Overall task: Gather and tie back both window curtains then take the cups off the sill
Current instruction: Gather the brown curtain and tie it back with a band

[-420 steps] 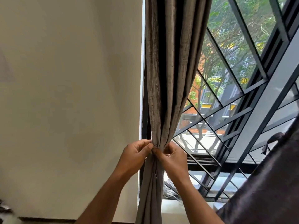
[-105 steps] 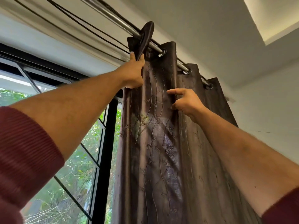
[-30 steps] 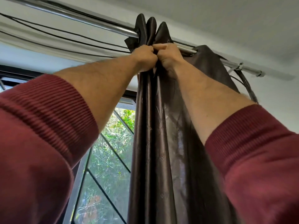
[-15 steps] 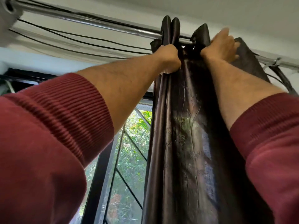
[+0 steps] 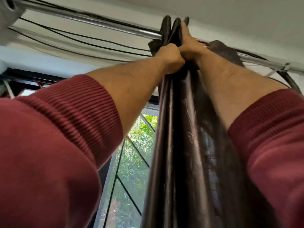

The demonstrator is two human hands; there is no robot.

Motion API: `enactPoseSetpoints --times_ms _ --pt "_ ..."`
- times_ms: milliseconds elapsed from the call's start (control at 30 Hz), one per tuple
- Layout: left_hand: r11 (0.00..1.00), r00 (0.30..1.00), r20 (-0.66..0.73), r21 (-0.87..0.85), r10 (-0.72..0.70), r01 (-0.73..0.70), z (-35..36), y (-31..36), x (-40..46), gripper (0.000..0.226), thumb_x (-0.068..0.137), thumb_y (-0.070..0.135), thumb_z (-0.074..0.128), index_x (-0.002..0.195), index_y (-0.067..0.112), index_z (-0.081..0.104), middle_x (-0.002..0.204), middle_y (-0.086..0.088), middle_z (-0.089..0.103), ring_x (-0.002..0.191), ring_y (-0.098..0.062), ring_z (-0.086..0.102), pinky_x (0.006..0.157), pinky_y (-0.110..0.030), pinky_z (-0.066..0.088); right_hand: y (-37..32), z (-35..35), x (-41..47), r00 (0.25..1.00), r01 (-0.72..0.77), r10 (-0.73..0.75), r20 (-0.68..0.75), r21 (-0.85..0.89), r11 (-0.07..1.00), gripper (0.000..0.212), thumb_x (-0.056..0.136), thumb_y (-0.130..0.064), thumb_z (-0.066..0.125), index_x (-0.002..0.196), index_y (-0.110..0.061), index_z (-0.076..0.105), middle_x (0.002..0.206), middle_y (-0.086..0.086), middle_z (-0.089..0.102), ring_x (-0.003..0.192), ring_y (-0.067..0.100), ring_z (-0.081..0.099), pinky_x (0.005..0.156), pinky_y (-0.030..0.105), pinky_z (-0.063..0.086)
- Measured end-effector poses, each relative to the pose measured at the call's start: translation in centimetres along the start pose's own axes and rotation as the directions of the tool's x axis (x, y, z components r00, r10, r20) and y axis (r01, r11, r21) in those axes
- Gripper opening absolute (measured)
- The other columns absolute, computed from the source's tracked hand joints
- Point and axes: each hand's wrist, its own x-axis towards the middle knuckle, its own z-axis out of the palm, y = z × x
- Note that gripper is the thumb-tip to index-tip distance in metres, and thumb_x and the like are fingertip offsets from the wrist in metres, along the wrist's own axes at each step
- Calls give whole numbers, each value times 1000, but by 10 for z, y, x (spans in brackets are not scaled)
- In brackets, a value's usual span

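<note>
A glossy dark brown curtain (image 5: 185, 145) hangs in tight folds from a chrome rod (image 5: 98, 22) near the ceiling. My left hand (image 5: 171, 55) is a fist clamped on the bunched folds just under the rod. My right hand (image 5: 189, 46) presses against it from the right, fingers reaching up along the top pleats and gripping the fabric. One more flap of curtain (image 5: 222, 50) still sits on the rod to the right of my hands. The cups and the sill are out of view.
Black cables (image 5: 74, 40) run along the wall under the rod. A white rod bracket (image 5: 9, 9) is at the top left. The window with its dark diagonal grille (image 5: 131, 153) shows green trees at lower middle. A cable tie (image 5: 278, 69) holds wires on the rod at right.
My right hand has come back left from the outer pleat and pushed another fold against my left fist. The gathered bundle now sits a little further right along the rod.
</note>
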Motion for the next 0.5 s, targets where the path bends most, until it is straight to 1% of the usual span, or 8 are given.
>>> enactPoseSetpoints --times_ms 67,133,200,267,333,400,433,500 --pt "999 1000 -20 30 19 -18 5 -7 -3 42 96 18 55 134 5 65 125 -17 69 114 -34 68 88 -34 52 -3 7 -9 998 12 -9 56 -53 999 103 106 -17 59 170 -24 -22 164 23 46 143 30 56 116 38 43" --pt "997 998 -17 56 59 -58 13 -14 -2 43 96 19 50 135 7 63 136 -21 67 126 -42 63 97 -38 50 3 13 -26 999 -42 40 21 77 996 96 108 -22 55 171 -22 -18 138 9 61 121 22 65 99 29 47" --pt "998 997 -56 26 53 -52 17 -18 0 43 99 25 48 136 9 63 139 -21 65 128 -43 60 94 -40 47 12 13 -45 992 -114 95 78 309 944 80 102 -38 60 172 -23 24 127 0 68 109 18 69 88 34 58" --pt "1000 996 -93 -15 13 -14 17 -18 2 53 103 49 45 130 10 68 131 -18 68 118 -40 64 84 -36 43 25 3 -58 982 -184 146 117 450 874 44 106 -45 58 138 -17 70 105 1 75 90 13 73 72 34 63" --pt "994 993 -113 -105 -36 24 17 -14 1 70 95 74 49 115 11 73 112 -11 72 98 -30 69 77 -35 46 32 -15 -62 966 -156 217 -143 349 924 40 109 -46 53 101 -18 81 86 1 78 74 7 75 65 27 59" --pt "990 992 -122 -136 -40 23 19 -10 0 60 90 66 63 116 12 72 107 -7 71 97 -26 70 79 -34 53 51 -33 -60 835 -272 217 -506 -37 962 42 105 -51 48 105 -24 80 107 2 80 107 14 73 91 34 54" --pt "994 993 -114 -105 -41 29 19 -9 0 53 92 50 66 129 12 68 117 -10 70 108 -30 70 85 -34 54 61 -42 -60 784 -396 250 -568 -146 907 37 100 -52 52 118 -32 76 130 4 74 130 25 61 105 44 47" --pt "997 995 -80 -48 -57 54 18 -6 -3 68 95 26 62 159 12 43 145 -18 60 133 -38 60 103 -36 52 90 -55 -55 779 -525 380 -498 -188 830 43 85 -49 66 127 -44 71 151 6 58 145 37 46 114 56 39"
